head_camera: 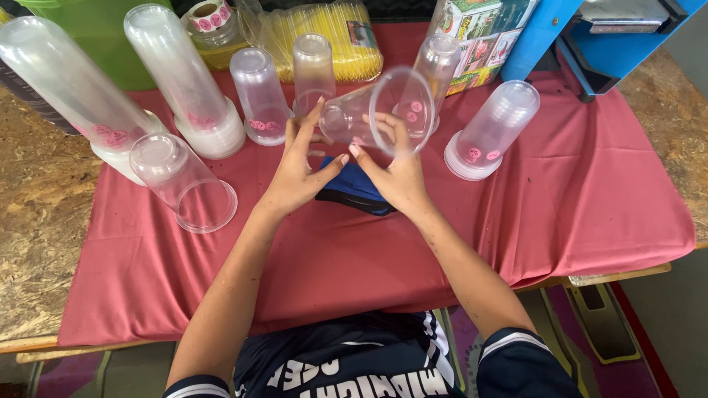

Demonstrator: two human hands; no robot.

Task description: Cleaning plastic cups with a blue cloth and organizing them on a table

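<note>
table: chipboard top (37, 221) | cover: red cloth (590, 199) | fixture: blue metal frame (546, 29)

Everything sits around the red cloth (575, 199) spread over the wooden table (33, 243). Upside-down stacks of clear cups (181, 77) line its far-left part, with one single upturned cup (184, 184) nearer. At the cloth's far edge there's a bag of yellow straws (328, 37) and a sticker roll (209, 16). A blue machine (590, 37) stands off its far-right corner. Mid-cloth lies a folded blue rag (354, 191).
</note>
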